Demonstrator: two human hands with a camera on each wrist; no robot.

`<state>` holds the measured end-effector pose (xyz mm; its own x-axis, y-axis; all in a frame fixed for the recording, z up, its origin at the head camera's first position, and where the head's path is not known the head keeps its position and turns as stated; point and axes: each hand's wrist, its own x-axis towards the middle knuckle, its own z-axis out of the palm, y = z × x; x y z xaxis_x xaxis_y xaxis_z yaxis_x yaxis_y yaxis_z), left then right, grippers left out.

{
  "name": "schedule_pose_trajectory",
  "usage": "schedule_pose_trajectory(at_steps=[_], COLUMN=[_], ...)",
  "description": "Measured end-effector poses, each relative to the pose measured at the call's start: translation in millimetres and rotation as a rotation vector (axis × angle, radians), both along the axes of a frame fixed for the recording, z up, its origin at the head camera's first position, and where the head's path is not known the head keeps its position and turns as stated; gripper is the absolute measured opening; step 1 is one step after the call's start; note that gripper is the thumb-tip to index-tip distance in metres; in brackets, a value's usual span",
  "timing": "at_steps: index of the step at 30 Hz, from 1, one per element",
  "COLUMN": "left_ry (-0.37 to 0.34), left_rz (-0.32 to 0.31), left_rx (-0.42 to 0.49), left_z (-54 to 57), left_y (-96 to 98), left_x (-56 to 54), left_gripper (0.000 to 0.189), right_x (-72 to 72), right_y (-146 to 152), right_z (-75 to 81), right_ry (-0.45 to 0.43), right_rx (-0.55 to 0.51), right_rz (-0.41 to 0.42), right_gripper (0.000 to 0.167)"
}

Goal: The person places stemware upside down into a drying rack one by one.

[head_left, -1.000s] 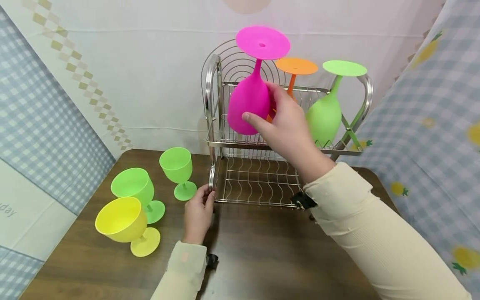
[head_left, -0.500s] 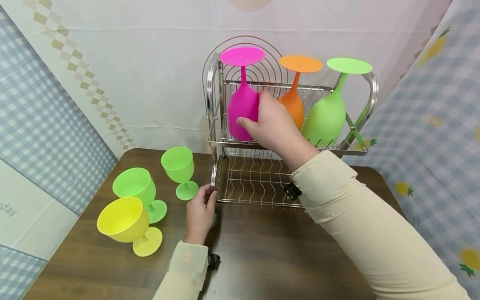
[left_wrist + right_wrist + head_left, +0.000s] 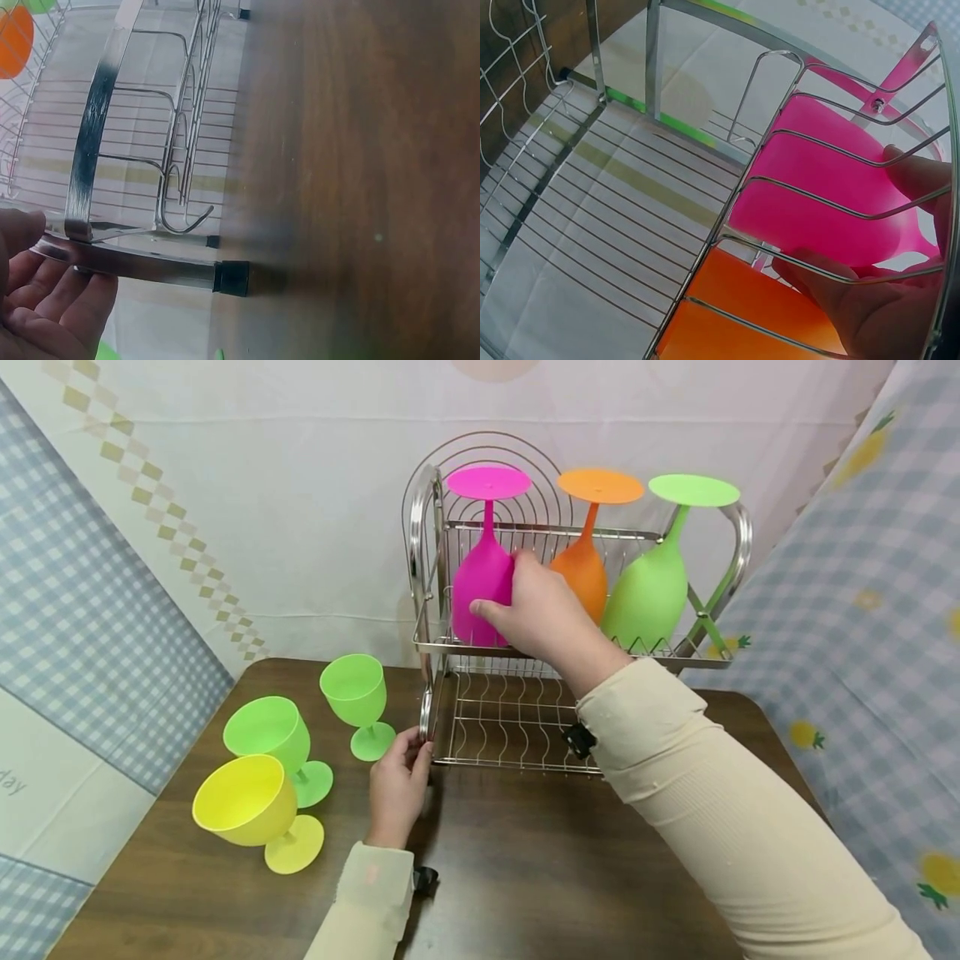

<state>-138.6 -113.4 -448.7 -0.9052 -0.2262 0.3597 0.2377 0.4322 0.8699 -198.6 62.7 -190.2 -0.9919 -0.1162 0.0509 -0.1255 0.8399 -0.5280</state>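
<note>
On the upper tier of a metal dish rack point(image 3: 517, 767), a magenta goblet point(image 3: 480, 585) stands upside down, its foot uppermost, near the left end. My right hand point(image 3: 551, 610) holds its bowl from the right side; thumb and fingers sit on either side of it in the right wrist view. An orange goblet point(image 3: 585, 577) and a light green goblet point(image 3: 651, 597) stand inverted to its right on the same tier. With my left hand point(image 3: 397, 789) I grip the rack's left front leg point(image 3: 142, 266), low down near its black foot cap.
Left of the rack on the wooden table point(image 3: 510, 877) stand two upright green goblets, a smaller one point(image 3: 354, 689) and a wider one point(image 3: 266, 731). A yellow goblet point(image 3: 247, 802) is in front of them. Curtains point(image 3: 315, 527) hang behind and at both sides.
My right hand has lowered the magenta goblet and shifted it slightly left, onto the rack's upper tier. The left hand has stayed on the rack leg.
</note>
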Motion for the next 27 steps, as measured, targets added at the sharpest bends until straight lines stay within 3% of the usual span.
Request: schedule_pose_trajectory(at_steps=[8,13,17,22,25,27], left_ry=[-0.005,0.015,0.028,0.082,0.137,0.167], left_rz=[-0.012,-0.023,0.049,0.140,0.199,0.236], left_rx=[0.035,0.112,0.168,0.246,0.253,0.246], left_z=[-0.1,-0.5,-1.2,-6.4,-9.2,-9.7], left_y=[-1.7,-5.8,-13.8,-21.8,-25.6,-29.2], left_x=[-0.6,-4.7,-5.5,-4.4,-6.1,-8.4], left_gripper=[0.022,0.039,0.052,0.053,0.052,0.053], right_x=[-1.3,2.5,9.0,23.0,35.5,44.8], right_y=[-2,2,7,16,24,31], right_z=[0.4,4.4,6.5,3.3,-1.8,-8.2], right_ry=[-0.013,0.004,0.035,0.118,0.224,0.339], right_rx=[0.009,0.019,0.020,-0.032,-0.115,-0.201], right_rz=[-0.019,-0.036,-0.016,0.027,0.059,0.098], right_gripper=[0.069,0.076,0.083,0.081,0.078,0.073])
